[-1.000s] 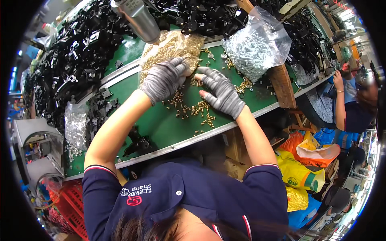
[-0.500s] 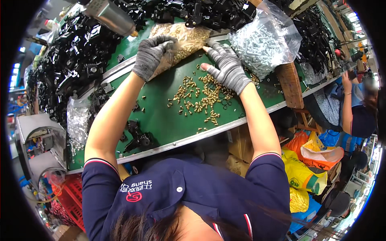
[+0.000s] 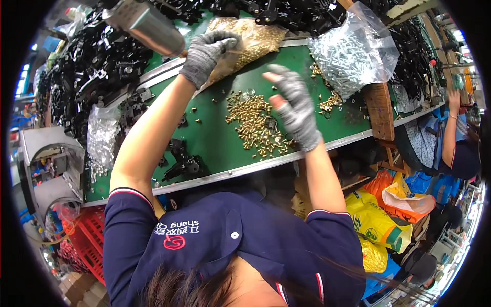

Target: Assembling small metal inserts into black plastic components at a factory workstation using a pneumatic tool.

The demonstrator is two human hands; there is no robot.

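Observation:
My left hand (image 3: pixel 208 55), in a grey striped fingerless-tip glove, is closed on the near left edge of a clear plastic bag (image 3: pixel 258 43) full of small brass screws. The bag lies on its side at the far edge of the green work surface. My right hand (image 3: pixel 296 107), gloved alike, hovers with fingers apart and nothing visible in it. Just left of it lies a loose pile of brass screws (image 3: pixel 250 125), with a few dark rings or small parts among them. Smaller groups of brass screws (image 3: pixel 330 104) lie to its right.
An open bag of silver screws (image 3: pixel 340 59) stands at the far right beside a wooden board (image 3: pixel 378 110). Black metal parts (image 3: pixel 92 82) are heaped on the left. A metal cylindrical tool (image 3: pixel 146 28) hangs near my left hand. A co-worker's arm (image 3: pixel 451 125) shows at right.
My right hand has left the bag and come back toward me beside the pile. The brass screws now lie in a denser, larger heap. My left hand keeps hold of the bag.

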